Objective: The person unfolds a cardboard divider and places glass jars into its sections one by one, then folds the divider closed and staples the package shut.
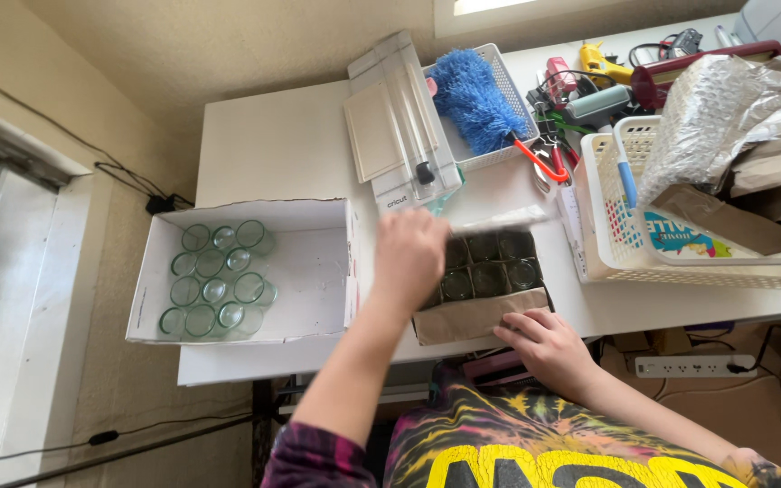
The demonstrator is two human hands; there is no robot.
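A brown cardboard box (472, 321) stands at the table's front edge with several dark glass jars (490, 276) packed upright inside. My left hand (409, 258) hovers over the box's left part, blurred, fingers curled; anything in it is hidden. My right hand (544, 348) presses on the box's front flap and holds it. To the left, a white cardboard box (318, 271) lies open with several clear glass jars (214, 280) grouped in its left half.
A white paper trimmer (399, 126) and a white basket (508, 81) with a blue duster (476, 99) sit behind. A larger white basket (607, 226) with bubble wrap and paper bags fills the right. Tools and a glue gun (603, 59) crowd the far right corner.
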